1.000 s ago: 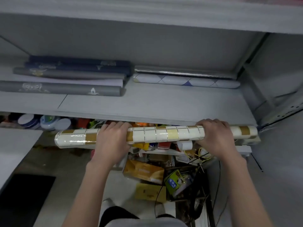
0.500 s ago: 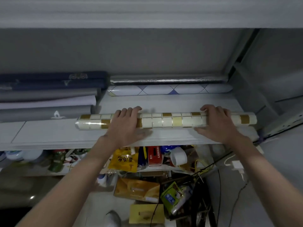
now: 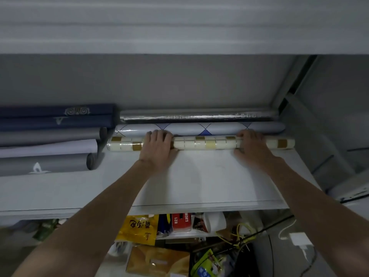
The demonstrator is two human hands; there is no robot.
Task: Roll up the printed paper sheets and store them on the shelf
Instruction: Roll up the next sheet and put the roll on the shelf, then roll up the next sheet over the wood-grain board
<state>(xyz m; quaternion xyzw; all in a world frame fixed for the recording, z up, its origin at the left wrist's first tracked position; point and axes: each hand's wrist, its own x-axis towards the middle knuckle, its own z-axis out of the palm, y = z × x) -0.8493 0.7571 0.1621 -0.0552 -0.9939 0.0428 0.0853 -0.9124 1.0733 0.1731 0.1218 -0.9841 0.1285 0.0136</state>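
Pushed back from the middle of the shelf [image 3: 199, 176] since half a second ago, the tile-print roll [image 3: 203, 142] now lies lengthwise deep on the grey board, right against the diamond-print roll [image 3: 189, 129]. Behind that one, a silver foil roll [image 3: 199, 116] lies along the back wall. The left part of the same shelf holds a stack of longer rolls: two dark blue rolls [image 3: 56, 116] at the back, then grey rolls [image 3: 46, 164] with a pale sheet between them, their ends just beside the left end of the tile-print roll. Both hands lie on this cream-and-gold roll, fingers curled over its top and far side, grasping it: the left hand [image 3: 157, 148] left of its middle, the right hand [image 3: 252, 146] nearer its right end. Under the shelf edge, a lower level holds a yellow bag [image 3: 137, 229], a red box [image 3: 180, 221] and a white cup [image 3: 214, 221] lying on its side.
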